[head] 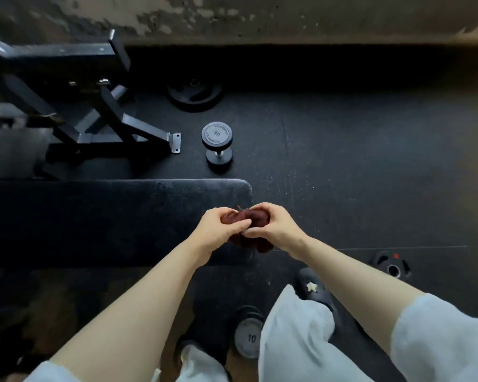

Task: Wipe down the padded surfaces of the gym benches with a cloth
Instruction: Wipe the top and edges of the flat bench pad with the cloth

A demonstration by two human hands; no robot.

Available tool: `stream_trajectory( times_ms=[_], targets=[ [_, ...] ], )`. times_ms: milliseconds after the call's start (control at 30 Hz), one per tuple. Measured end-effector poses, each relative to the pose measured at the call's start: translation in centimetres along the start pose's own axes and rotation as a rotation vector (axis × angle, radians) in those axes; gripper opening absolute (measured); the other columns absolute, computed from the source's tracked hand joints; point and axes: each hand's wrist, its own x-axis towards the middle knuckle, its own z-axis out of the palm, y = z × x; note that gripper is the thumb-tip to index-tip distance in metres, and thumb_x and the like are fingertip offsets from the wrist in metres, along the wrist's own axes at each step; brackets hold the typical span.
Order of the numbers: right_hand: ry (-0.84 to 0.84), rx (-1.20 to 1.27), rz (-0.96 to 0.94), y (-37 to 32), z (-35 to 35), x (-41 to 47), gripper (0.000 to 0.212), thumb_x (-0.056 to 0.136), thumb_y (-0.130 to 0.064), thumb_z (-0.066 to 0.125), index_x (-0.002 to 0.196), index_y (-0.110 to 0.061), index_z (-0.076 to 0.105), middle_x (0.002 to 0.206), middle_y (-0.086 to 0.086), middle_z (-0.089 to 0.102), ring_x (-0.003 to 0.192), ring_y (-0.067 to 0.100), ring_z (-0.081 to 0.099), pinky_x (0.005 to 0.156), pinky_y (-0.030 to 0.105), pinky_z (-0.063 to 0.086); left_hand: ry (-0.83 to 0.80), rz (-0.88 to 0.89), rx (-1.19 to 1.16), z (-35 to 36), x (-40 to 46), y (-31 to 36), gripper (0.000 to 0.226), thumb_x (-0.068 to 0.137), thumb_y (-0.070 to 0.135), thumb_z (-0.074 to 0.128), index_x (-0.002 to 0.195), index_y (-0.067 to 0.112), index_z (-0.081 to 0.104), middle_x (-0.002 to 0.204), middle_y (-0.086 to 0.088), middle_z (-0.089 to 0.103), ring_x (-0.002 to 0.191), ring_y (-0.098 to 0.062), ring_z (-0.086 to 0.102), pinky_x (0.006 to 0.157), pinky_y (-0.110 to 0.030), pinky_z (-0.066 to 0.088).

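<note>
At the far left stands a dark steel-framed adjustable bench with angled legs, set against the wall and well apart from the hands. In front of it, running from the left edge towards the middle of the view, lies the black padded flat bench; its long axis goes left to right, and its rounded end stops just beside the hands. Beyond that end a black round-headed dumbbell marked 10 stands on the black rubber floor, with a black weight plate farther back. The left hand hovers over the near corner of the pad, its fingers curled round one side of the bunched dark red cloth; the right hand grips the other side, thumb and fingers pinching the fabric, so both hands are closed on the cloth and it is held between them, above the bench end and apparently not touching the pad. The pad's unwiped length stretches away to the left of the hands, so the left hand is the nearer to it, and a stroke would likely run leftwards along that axis. To the right, another small plate lies on the floor.
</note>
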Motion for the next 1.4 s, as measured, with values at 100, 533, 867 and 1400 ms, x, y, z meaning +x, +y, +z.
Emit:
stream_trajectory(
  times_ms=[100,533,867,1400],
  targets=[
    [-0.178,-0.088,-0.035,0.0,-3.8,1.3,0.03,0.058,-0.031,0.089,0.077,-0.02,0.068,0.072,-0.004,0.066,0.07,0.012,0.063,0.067,0.029,0.053,0.123,-0.018,-0.008,2.2,0.4,1.8,0.021,0.084,0.0,0.066,0.095,0.018,0.071,0.094,-0.005,0.072,0.092,-0.022,0.068,0.071,-0.03,0.054],
    [-0.387,-0.17,-0.221,-2.9,-25.8,9.0,0.038,0.077,0.0,0.07,0.109,-0.017,0.059,0.097,-0.001,0.066,0.084,0.012,0.061,0.071,0.019,0.048,0.474,0.095,-0.164,14.9,9.0,15.2,0.033,0.083,-0.003,0.069,0.106,0.019,0.064,0.101,-0.001,0.068,0.096,-0.01,0.064,0.074,-0.017,0.05],
    [-0.462,-0.243,-0.387,-11.9,-23.9,25.2,0.026,0.081,-0.007,0.07,0.1,-0.024,0.066,0.09,-0.004,0.069,0.089,0.016,0.065,0.081,0.029,0.052,0.696,0.122,-0.371,9.3,21.0,19.6,0.024,0.098,0.021,0.055,0.119,0.028,0.065,0.107,-0.002,0.07,0.102,-0.011,0.065,0.079,-0.02,0.051],
    [-1.044,-0.635,-0.729,-23.2,-16.9,43.9,0.033,0.078,-0.012,0.077,0.109,-0.014,0.065,0.095,-0.006,0.063,0.092,0.014,0.061,0.085,0.027,0.048,1.487,-0.064,-0.684,1.4,31.9,24.5,0.009,0.091,0.014,0.066,0.099,0.015,0.062,0.094,-0.001,0.07,0.089,-0.012,0.066,0.07,-0.017,0.051]
  ],
)
